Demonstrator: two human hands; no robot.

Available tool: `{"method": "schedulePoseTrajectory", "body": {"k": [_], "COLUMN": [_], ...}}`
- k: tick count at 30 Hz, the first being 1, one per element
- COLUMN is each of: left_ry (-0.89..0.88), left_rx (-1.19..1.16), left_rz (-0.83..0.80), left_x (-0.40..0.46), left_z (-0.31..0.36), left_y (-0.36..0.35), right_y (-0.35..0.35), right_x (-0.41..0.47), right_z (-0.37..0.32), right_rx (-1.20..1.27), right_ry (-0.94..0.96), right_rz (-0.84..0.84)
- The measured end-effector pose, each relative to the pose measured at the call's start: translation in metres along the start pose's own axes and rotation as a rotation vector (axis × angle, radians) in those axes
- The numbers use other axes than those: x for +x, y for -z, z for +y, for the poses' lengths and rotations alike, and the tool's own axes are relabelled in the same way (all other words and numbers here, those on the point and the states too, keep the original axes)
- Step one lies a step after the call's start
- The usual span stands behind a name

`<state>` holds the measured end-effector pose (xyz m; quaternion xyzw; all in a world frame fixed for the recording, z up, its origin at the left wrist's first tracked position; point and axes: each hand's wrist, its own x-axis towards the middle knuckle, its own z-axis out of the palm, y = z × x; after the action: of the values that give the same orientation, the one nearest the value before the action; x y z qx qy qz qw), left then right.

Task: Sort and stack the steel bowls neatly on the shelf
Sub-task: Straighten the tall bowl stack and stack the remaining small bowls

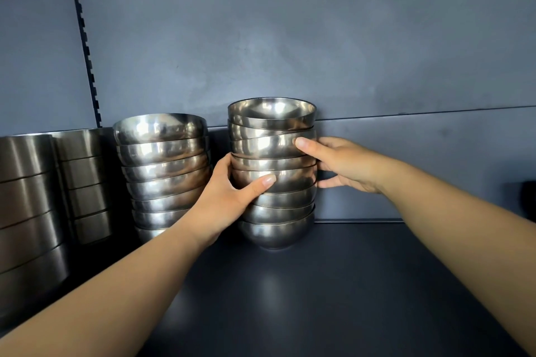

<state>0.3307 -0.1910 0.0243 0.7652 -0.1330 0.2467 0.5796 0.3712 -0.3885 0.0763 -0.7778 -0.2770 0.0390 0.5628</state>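
obs: the tall stack of round polished steel bowls (272, 174) stands on the dark matt shelf board (333, 284), close to the grey-blue back panel (290, 38). its bowls do not sit level; several rims in the upper half are tilted against each other. just beside it on the left stands a second stack of wider steel bowls (162, 171), also nested unevenly. further left are two columns of straight-sided steel containers (29, 206).

hands: your left hand (232, 194) grips the tall stack at mid height, thumb across the front, the other fingers hidden behind the bowls. your right hand (339, 162) holds the upper part from the opposite side, thumb on the front of a tilted bowl, fingers curled round the back. both forearms reach in from low, wrists roughly straight.

judgement, step in hand: squaring up this stack. keep the left hand as the steady clamp low on the column. use the right thumb to press the tilted rims down until each seats flat in the one below. work from lower bowls upward. avoid pushing sideways; the smooth steel likely slides and the round base may rock. leave a gap to the neighbouring stack.
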Motion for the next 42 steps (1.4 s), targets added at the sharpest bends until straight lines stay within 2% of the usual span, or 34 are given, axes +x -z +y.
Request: {"method": "schedulePoseTrajectory", "body": {"k": [6, 9, 12, 15, 17, 19, 22, 27, 30, 34, 38, 42], "left_ry": [0.019, 0.008, -0.122, -0.281, -0.427, -0.562, -0.715, -0.777, -0.784, -0.765, -0.598, -0.266], "left_rx": [0.019, 0.077, 0.104, 0.282, 0.408, 0.530, 0.768, 1.004, 1.046, 1.041, 1.062, 0.985], "left_rz": [-0.061, -0.018, 0.092, 0.266, 0.320, 0.294, 0.145, -0.064, -0.189, -0.307, -0.424, -0.483], "left_x": [0.000, -0.002, -0.007, -0.013, -0.020, -0.031, -0.052, -0.071, -0.076, -0.084, -0.081, -0.083], "left_z": [0.011, 0.022, 0.036, 0.049, 0.057, 0.066, 0.074, 0.090, 0.104, 0.121, 0.122, 0.120], "left_y": [0.003, 0.004, 0.001, -0.002, -0.004, -0.008, -0.020, -0.066, -0.114, -0.187, -0.250, -0.301], "right_y": [0.004, 0.006, 0.005, 0.009, 0.017, 0.028, 0.047, 0.094, 0.133, 0.188, 0.229, 0.249], "right_x": [0.000, -0.002, -0.004, -0.011, -0.020, -0.035, -0.065, -0.127, -0.167, -0.217, -0.251, -0.267], "right_z": [-0.005, -0.009, -0.012, -0.016, -0.016, -0.015, -0.012, -0.002, 0.012, 0.033, 0.053, 0.076], "right_rx": [-0.027, -0.041, -0.058, -0.181, -0.306, -0.448, -0.744, -1.114, -1.185, -1.118, -1.058, -0.995], "right_ry": [-0.045, -0.041, -0.019, 0.003, 0.021, 0.070, 0.130, 0.152, 0.120, 0.099, 0.029, -0.136], "right_rz": [-0.016, 0.017, 0.027, 0.090, 0.178, 0.222, 0.228, 0.247, 0.285, 0.439, 0.533, 0.428]}}
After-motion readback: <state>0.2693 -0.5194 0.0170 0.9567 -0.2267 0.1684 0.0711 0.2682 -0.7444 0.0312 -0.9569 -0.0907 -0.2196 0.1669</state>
